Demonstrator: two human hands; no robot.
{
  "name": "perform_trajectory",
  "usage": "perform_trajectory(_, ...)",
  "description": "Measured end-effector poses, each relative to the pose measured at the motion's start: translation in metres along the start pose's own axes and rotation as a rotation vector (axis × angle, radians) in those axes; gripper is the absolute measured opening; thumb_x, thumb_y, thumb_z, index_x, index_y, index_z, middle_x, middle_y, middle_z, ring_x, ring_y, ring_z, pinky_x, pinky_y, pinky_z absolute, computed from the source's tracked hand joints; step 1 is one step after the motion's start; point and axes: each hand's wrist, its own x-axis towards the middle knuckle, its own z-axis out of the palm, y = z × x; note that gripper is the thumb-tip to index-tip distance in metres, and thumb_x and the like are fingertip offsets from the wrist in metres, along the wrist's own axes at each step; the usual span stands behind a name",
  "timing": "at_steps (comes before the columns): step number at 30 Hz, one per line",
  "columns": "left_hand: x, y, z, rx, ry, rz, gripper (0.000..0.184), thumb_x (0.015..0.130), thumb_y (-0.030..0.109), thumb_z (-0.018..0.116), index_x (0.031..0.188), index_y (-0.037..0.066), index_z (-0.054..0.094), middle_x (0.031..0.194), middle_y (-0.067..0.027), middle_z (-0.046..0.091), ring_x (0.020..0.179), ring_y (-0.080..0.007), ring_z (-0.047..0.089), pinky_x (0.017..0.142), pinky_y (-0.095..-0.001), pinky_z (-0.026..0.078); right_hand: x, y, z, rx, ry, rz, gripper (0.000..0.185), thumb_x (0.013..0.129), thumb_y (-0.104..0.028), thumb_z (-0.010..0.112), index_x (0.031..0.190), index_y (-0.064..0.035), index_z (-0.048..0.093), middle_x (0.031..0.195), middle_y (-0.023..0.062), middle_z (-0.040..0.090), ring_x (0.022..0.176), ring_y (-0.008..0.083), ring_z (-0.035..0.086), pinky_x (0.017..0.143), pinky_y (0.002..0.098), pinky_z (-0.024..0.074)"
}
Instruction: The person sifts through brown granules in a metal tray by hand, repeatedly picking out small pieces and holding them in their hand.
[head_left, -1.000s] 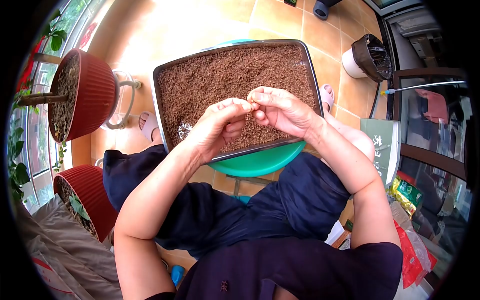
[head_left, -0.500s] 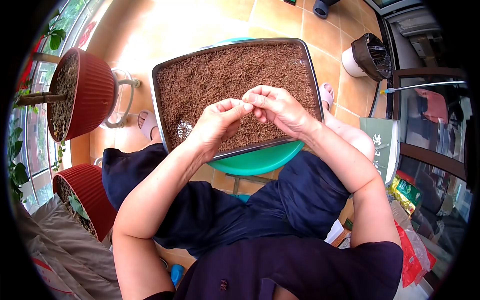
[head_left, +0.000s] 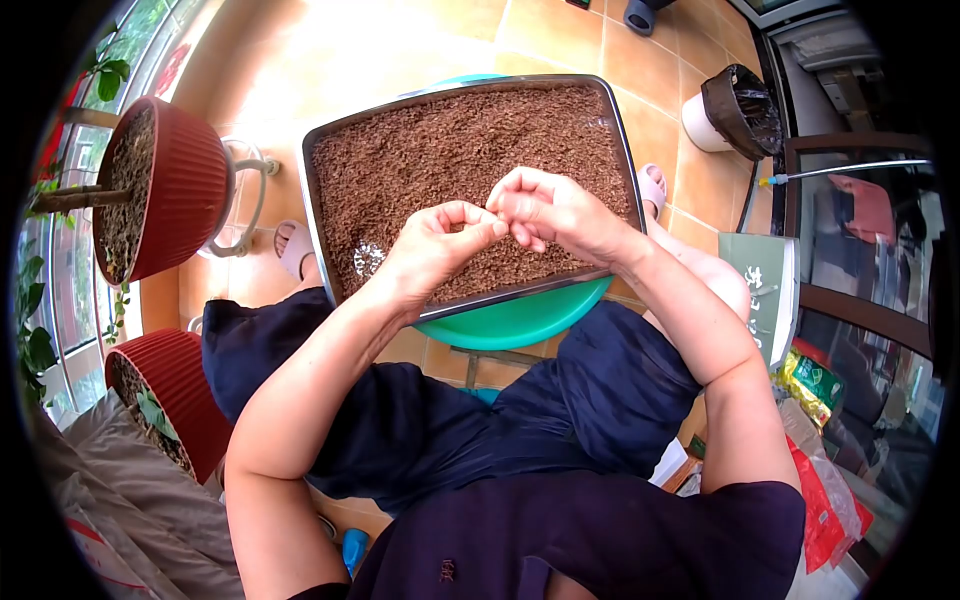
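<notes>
A dark-rimmed rectangular tray (head_left: 311, 215) full of loose brown soil (head_left: 440, 140) rests on a round green stool or basin (head_left: 515, 325) between my knees. Over the soil, near the tray's front edge, my left hand (head_left: 440, 245) has its thumb and forefinger pressed together. My right hand (head_left: 555, 210) is beside it, also in a pinch, with the fingertips of both hands almost meeting. Whatever sits between the fingertips is too small to make out. A small shiny whitish patch (head_left: 368, 260) shows at the soil's left front corner.
Two red ribbed plant pots (head_left: 190, 190) stand at the left by the window. To the right are a bin with a black liner (head_left: 740, 110), a green book or box (head_left: 755, 290) and several packets (head_left: 810, 385). Tiled floor (head_left: 555, 40) lies beyond the tray.
My fingertips have shifted slightly against each other, with the left thumb a little lower and the right thumb drawn in. The tray and surroundings look the same.
</notes>
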Motion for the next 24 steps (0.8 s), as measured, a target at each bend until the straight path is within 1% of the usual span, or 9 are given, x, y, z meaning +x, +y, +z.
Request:
perform_trajectory(3, 0.001, -0.002, -0.001, -0.026, 0.007, -0.032, 0.012, 0.092, 0.023, 0.072, 0.092, 0.012, 0.065, 0.068, 0.0113, 0.049, 0.054, 0.0008, 0.033, 0.049, -0.0201, 0.022, 0.003, 0.005, 0.002, -0.171, 0.013, -0.027, 0.021, 0.101, -0.025, 0.061, 0.103, -0.0044, 0.058, 0.082, -0.0007, 0.06, 0.067, 0.0016, 0.052, 0.054, 0.0158, 0.0404)
perform_trajectory(6, -0.003, 0.005, -0.002, -0.083, -0.058, -0.081, 0.01, 0.091, 0.019, 0.071, 0.09, 0.012, 0.065, 0.066, 0.011, 0.047, 0.053, -0.0003, 0.032, 0.049, -0.0209, 0.021, 0.003, 0.007, 0.0, 0.003, -0.023, 0.026, 0.021, 0.101, -0.026, 0.06, 0.102, -0.0054, 0.058, 0.084, -0.0009, 0.06, 0.065, 0.002, 0.051, 0.051, 0.0155, 0.0381)
perform_trajectory(9, -0.007, 0.013, -0.005, -0.168, -0.215, -0.052, 0.008, 0.09, 0.016, 0.069, 0.089, 0.01, 0.064, 0.064, 0.009, 0.045, 0.053, -0.0025, 0.033, 0.05, -0.0217, 0.022, 0.008, 0.006, -0.013, 0.172, 0.046, 0.026, 0.022, 0.101, -0.028, 0.061, 0.097, -0.0064, 0.06, 0.084, -0.0019, 0.06, 0.066, 0.0027, 0.052, 0.051, 0.0158, 0.0386)
perform_trajectory(10, -0.008, 0.015, -0.006, -0.218, -0.27, -0.029, 0.008, 0.09, 0.015, 0.068, 0.089, 0.009, 0.063, 0.063, 0.008, 0.045, 0.053, -0.0033, 0.033, 0.051, -0.022, 0.023, 0.009, 0.006, -0.02, 0.111, 0.086, 0.013, 0.025, 0.102, -0.029, 0.06, 0.099, -0.0041, 0.06, 0.091, 0.0014, 0.063, 0.072, 0.0048, 0.059, 0.056, 0.0172, 0.0451)
perform_trajectory(12, -0.009, 0.019, -0.01, -0.292, -0.315, 0.034, 0.009, 0.09, 0.015, 0.061, 0.089, 0.006, 0.059, 0.066, 0.0036, 0.043, 0.055, -0.0065, 0.035, 0.052, -0.0227, 0.026, 0.011, 0.008, -0.028, -0.196, 0.193, -0.014, 0.026, 0.101, -0.028, 0.06, 0.103, -0.0024, 0.06, 0.102, 0.0056, 0.066, 0.086, 0.0141, 0.067, 0.067, 0.026, 0.0541)
perform_trajectory(15, -0.004, 0.027, -0.019, -0.484, -0.326, 0.136, 0.009, 0.089, 0.014, 0.052, 0.086, 0.005, 0.053, 0.073, 0.0002, 0.041, 0.058, -0.0081, 0.035, 0.051, -0.0213, 0.03, 0.015, 0.042, -0.062, -1.274, 0.314, -0.609, 0.021, 0.098, -0.023, 0.061, 0.106, -0.0032, 0.062, 0.112, 0.0092, 0.066, 0.097, 0.0264, 0.069, 0.078, 0.0382, 0.057)
perform_trajectory(18, -0.003, 0.035, -0.025, -0.592, -0.331, 0.226, 0.007, 0.085, 0.011, 0.047, 0.082, 0.005, 0.047, 0.074, -0.0015, 0.04, 0.06, -0.0089, 0.035, 0.051, -0.0215, 0.033, -0.002, 0.053, -0.076, -1.539, 0.495, -0.419, 0.018, 0.093, -0.02, 0.064, 0.104, -0.0069, 0.064, 0.113, 0.0104, 0.065, 0.099, 0.0331, 0.066, 0.082, 0.0457, 0.0545)
perform_trajectory(22, -0.005, 0.042, -0.028, -0.628, -0.339, 0.305, 0.009, 0.082, 0.014, 0.046, 0.08, 0.006, 0.044, 0.072, -0.0042, 0.042, 0.06, -0.0105, 0.035, 0.052, -0.0232, 0.032, -0.01, 0.091, -0.094, -1.404, 0.139, 0.002, 0.017, 0.083, -0.016, 0.071, 0.098, -0.0089, 0.065, 0.098, 0.0122, 0.062, 0.093, 0.0337, 0.065, 0.078, 0.047, 0.0529)
perform_trajectory(24, -0.006, 0.044, -0.029, -0.628, -0.35, 0.339, 0.009, 0.081, 0.014, 0.046, 0.08, 0.006, 0.044, 0.073, -0.0043, 0.042, 0.06, -0.0105, 0.035, 0.052, -0.0232, 0.032, -0.014, 0.114, -0.088, -1.473, 0.127, -0.124, 0.014, 0.083, -0.012, 0.069, 0.095, -0.0092, 0.064, 0.092, 0.0129, 0.061, 0.09, 0.0337, 0.064, 0.075, 0.046, 0.0533)
